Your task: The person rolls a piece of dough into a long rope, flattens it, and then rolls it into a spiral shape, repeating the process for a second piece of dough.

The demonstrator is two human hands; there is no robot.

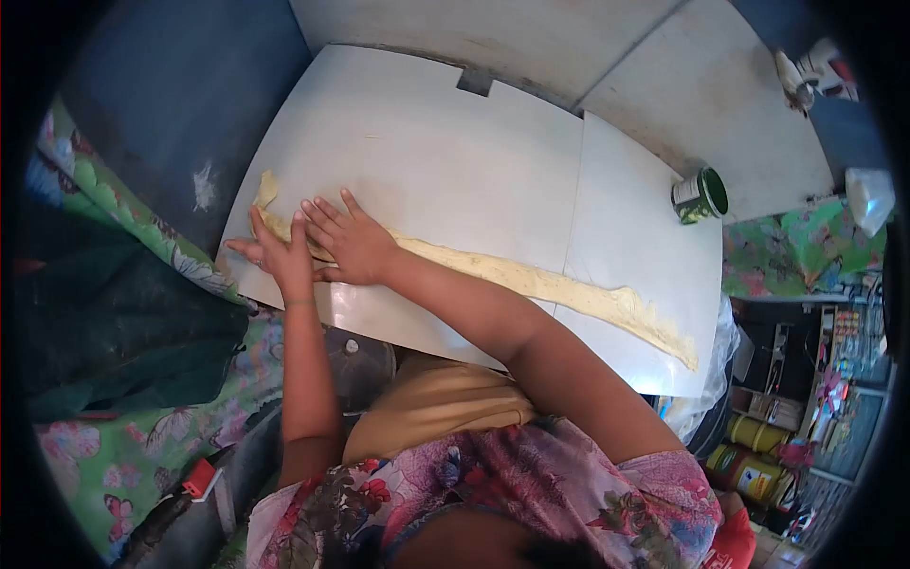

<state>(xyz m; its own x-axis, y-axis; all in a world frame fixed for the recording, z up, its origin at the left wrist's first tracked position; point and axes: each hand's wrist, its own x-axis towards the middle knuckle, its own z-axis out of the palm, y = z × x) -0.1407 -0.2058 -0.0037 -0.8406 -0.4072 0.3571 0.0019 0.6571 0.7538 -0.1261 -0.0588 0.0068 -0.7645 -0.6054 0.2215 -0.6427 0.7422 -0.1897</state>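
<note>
A long, flattened strip of pale yellow dough (502, 271) stretches across the white tabletop (455, 161), from the left end toward the right front corner. Near its left end, my left hand (279, 258) rests on the dough with fingers apart. Just right of it, my right hand (357, 244) lies palm down with spread fingers across the strip. The dough under both hands is partly hidden. Its far left tip (267, 188) sticks out beyond my left hand and bends away from me.
A green tub (700, 195) stands at the table's right back edge. Walls (512, 43) border the table behind and left. Floral cloth (171, 427) hangs at the left. Shelves with containers (749, 472) are at the right, beside clear plastic (711, 365).
</note>
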